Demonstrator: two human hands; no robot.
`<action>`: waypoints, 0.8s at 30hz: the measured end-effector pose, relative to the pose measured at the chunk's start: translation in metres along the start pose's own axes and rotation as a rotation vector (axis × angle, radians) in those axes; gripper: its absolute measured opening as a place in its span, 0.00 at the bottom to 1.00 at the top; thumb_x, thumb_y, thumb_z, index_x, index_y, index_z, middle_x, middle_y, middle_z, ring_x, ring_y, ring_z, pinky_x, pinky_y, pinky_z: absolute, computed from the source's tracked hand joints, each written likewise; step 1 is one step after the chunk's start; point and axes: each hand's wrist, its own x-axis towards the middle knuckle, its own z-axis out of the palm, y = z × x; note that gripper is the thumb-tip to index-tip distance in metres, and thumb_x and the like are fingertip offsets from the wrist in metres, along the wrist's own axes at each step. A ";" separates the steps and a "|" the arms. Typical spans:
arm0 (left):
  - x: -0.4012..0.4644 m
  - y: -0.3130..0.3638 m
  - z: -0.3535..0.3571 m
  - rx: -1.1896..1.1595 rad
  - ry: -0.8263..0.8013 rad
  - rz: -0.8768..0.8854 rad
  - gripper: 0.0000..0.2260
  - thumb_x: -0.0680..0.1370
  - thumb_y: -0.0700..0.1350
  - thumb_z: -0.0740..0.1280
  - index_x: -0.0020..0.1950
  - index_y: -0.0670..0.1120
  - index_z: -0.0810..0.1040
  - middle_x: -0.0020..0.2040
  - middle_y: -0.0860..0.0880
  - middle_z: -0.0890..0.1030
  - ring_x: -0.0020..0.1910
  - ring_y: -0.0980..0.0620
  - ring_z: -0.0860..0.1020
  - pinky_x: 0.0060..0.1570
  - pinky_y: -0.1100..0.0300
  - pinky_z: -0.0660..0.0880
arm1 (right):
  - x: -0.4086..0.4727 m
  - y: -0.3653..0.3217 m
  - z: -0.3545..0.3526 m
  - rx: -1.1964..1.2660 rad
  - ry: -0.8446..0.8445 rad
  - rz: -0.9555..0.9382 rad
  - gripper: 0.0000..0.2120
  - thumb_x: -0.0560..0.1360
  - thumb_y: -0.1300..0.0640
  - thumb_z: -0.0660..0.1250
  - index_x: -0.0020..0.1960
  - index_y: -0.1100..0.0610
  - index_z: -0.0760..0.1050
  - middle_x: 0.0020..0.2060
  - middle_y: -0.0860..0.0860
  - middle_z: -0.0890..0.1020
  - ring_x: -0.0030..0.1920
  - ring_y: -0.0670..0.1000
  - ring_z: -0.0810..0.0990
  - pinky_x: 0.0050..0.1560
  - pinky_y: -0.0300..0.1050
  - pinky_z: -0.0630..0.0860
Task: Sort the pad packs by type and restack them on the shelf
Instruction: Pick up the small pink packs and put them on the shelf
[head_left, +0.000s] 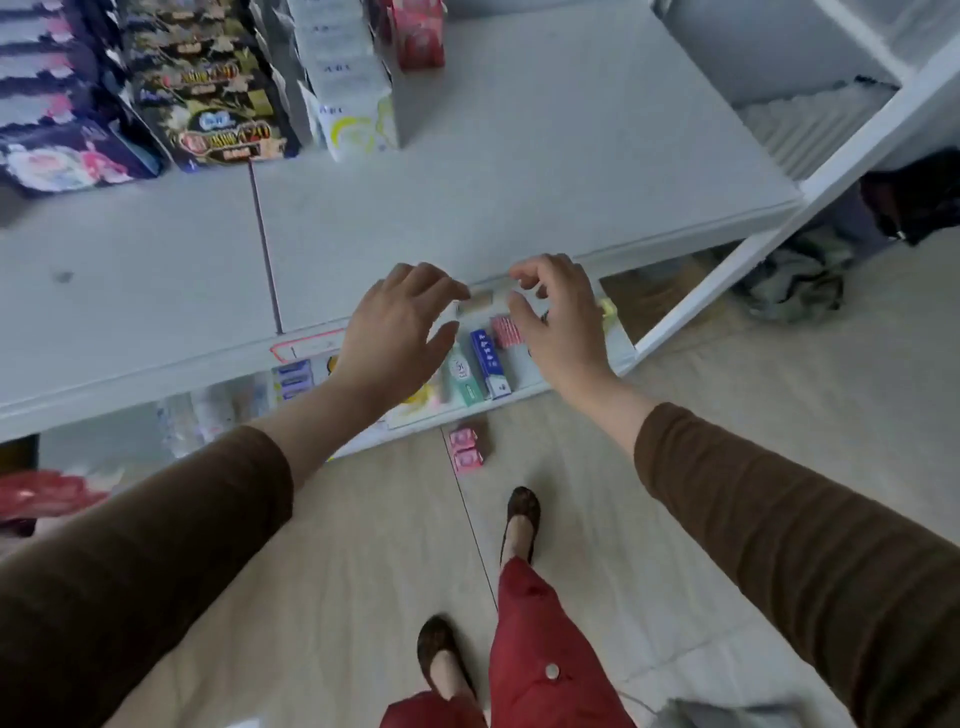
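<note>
Pad packs stand in rows at the back left of the white shelf (519, 171): dark blue packs with pink flowers (67, 156), black and gold packs (218, 104), white packs with a yellow ring (353, 104) and red packs (421, 31). My left hand (400, 332) and my right hand (556, 317) hover side by side over the shelf's front edge, fingers loosely curled, holding nothing. A small pink pack (466, 449) lies on the floor below the shelf.
On a lower shelf under my hands lie small boxes, among them a blue one (491, 364) and a green tube box (462, 379). A white upright frame (779, 228) bounds the shelf at right. Crumpled cloth (795, 280) lies on the wood floor.
</note>
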 end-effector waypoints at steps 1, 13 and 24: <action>-0.018 0.003 0.011 -0.022 -0.026 -0.003 0.13 0.76 0.45 0.68 0.60 0.49 0.78 0.55 0.49 0.78 0.54 0.45 0.74 0.49 0.50 0.73 | -0.021 0.006 0.008 0.001 -0.031 0.026 0.06 0.76 0.58 0.67 0.53 0.54 0.75 0.47 0.49 0.77 0.49 0.49 0.74 0.50 0.49 0.74; -0.201 -0.030 0.246 -0.157 -0.573 -0.434 0.16 0.78 0.47 0.67 0.65 0.53 0.74 0.62 0.52 0.75 0.63 0.47 0.72 0.52 0.50 0.75 | -0.210 0.181 0.131 -0.155 -0.610 0.519 0.17 0.76 0.58 0.67 0.64 0.57 0.70 0.57 0.55 0.75 0.57 0.57 0.76 0.54 0.47 0.72; -0.245 -0.124 0.516 -0.140 -0.603 -0.653 0.22 0.76 0.47 0.69 0.70 0.50 0.72 0.62 0.45 0.76 0.61 0.42 0.75 0.58 0.51 0.72 | -0.284 0.385 0.320 -0.192 -0.799 0.475 0.28 0.75 0.56 0.68 0.73 0.51 0.63 0.62 0.56 0.71 0.60 0.58 0.76 0.54 0.48 0.73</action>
